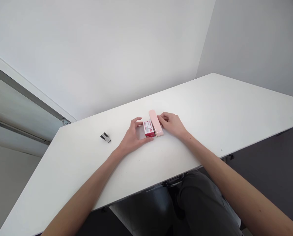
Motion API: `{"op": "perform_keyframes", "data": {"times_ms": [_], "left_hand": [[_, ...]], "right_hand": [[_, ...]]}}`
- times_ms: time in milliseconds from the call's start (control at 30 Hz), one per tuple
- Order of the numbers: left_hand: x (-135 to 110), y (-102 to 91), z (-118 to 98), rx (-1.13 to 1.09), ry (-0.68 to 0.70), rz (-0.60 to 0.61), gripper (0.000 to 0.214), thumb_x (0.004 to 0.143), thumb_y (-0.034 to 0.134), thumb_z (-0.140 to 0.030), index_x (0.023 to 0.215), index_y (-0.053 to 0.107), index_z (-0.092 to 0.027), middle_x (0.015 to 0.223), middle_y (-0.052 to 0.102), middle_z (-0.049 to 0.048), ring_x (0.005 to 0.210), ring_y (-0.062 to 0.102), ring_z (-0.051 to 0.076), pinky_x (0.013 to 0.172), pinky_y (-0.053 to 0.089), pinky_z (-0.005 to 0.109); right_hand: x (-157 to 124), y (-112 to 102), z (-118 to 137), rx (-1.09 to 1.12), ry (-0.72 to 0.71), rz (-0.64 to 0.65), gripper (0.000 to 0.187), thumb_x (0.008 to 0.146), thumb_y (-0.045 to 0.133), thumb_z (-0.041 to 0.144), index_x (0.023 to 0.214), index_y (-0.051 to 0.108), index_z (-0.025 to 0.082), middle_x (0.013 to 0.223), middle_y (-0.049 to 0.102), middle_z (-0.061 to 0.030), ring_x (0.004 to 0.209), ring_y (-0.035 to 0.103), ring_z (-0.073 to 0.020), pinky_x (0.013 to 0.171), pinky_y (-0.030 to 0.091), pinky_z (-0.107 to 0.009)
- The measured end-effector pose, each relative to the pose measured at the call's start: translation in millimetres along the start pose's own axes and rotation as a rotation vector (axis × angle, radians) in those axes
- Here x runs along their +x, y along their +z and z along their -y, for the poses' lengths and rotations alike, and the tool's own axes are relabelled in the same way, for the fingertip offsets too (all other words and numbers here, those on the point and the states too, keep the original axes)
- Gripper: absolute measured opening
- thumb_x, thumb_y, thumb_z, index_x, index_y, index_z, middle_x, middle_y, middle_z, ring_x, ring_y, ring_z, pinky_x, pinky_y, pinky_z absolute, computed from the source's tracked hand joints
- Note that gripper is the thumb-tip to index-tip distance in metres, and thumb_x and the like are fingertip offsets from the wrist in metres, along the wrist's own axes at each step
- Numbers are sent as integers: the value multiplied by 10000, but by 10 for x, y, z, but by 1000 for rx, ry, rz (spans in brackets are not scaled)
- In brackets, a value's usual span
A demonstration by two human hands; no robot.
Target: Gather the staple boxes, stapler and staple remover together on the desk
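A small red-and-white box of staples [148, 127] lies on the white table beside a long pink stapler [156, 123]. My left hand [134, 136] curves around the box's left side, with fingertips at its far corner and the thumb along its near edge. Against the stapler's right side, my right hand [171, 124] has its fingers curled in and pressed to the pink body. Box and stapler sit nearly side by side, touching or almost so. The undersides of both are hidden.
A black-and-silver staple remover [105, 137] rests to the left of my left hand. The white table [225, 111] runs back to a pale wall [126, 49]. Its front edge passes beneath my forearms, above my legs [205, 203].
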State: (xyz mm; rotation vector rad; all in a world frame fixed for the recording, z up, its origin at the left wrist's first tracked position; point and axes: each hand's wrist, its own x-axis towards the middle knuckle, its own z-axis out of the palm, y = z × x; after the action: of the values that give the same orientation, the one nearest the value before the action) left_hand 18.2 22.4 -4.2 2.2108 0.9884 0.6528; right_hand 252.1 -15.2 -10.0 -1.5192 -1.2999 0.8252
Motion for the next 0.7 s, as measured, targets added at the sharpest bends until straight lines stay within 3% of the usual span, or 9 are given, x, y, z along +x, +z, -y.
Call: {"op": "perform_keyframes", "data": {"times_ms": [133, 267, 367, 433, 533, 600, 700], "left_hand": [[-7, -6, -24, 28, 126, -133, 878, 778, 886, -510, 1452, 370, -288, 1455, 564, 148, 1350, 579, 315, 1127, 472, 522], [-17, -86, -12, 76, 271, -409, 448, 961, 664, -467, 1310, 491, -245, 1286, 578, 118, 1178, 603, 254, 1058, 510, 461], [-22, -248, 56, 244, 277, -624, 262, 1040, 513, -421, 1215, 542, -229, 1188, 582, 120, 1110, 585, 255, 1024, 499, 458], [-28, -390, 136, 388, 209, -752, 224, 1052, 472, -382, 1180, 563, -222, 1199, 580, 135, 1170, 561, 274, 1076, 454, 481], [-40, -572, 296, 555, -24, -882, 193, 1014, 514, -342, 1148, 581, -220, 1288, 559, 153, 1269, 513, 315, 1169, 346, 539], [-46, -636, 397, 604, -186, -880, 194, 976, 541, -321, 1133, 589, -218, 1297, 560, 163, 1308, 488, 350, 1177, 314, 572], [-41, -641, 474, 541, -353, -784, 227, 922, 594, -342, 1111, 591, -216, 1302, 582, 173, 1341, 476, 395, 1187, 290, 613]], "right_hand": [[-1, 5, -1, -5, -1, 5, 276, 975, 580, 424, 765, 615, 248, 797, 777, -1, 734, 675, -185, 690, 457, -306], [9, 3, -10, -3, 3, 2, 272, 976, 566, 419, 770, 608, 246, 781, 766, 12, 739, 668, -179, 701, 444, -303], [22, 4, -30, -20, -6, 0, 274, 978, 557, 415, 764, 600, 249, 774, 762, 15, 739, 668, -180, 704, 443, -305], [27, 5, -42, -26, -13, 1, 273, 980, 552, 412, 764, 598, 251, 779, 766, 12, 740, 673, -183, 701, 444, -306], [24, 7, -51, -27, -21, 4, 268, 985, 545, 395, 765, 597, 251, 799, 778, 8, 744, 677, -184, 704, 449, -307], [18, 3, -51, -27, -23, 7, 265, 990, 542, 384, 767, 598, 252, 806, 785, 8, 745, 677, -184, 710, 451, -308], [15, -7, -50, -23, -24, 13, 258, 995, 542, 370, 774, 603, 253, 799, 787, 13, 733, 674, -181, 720, 456, -309]]}}
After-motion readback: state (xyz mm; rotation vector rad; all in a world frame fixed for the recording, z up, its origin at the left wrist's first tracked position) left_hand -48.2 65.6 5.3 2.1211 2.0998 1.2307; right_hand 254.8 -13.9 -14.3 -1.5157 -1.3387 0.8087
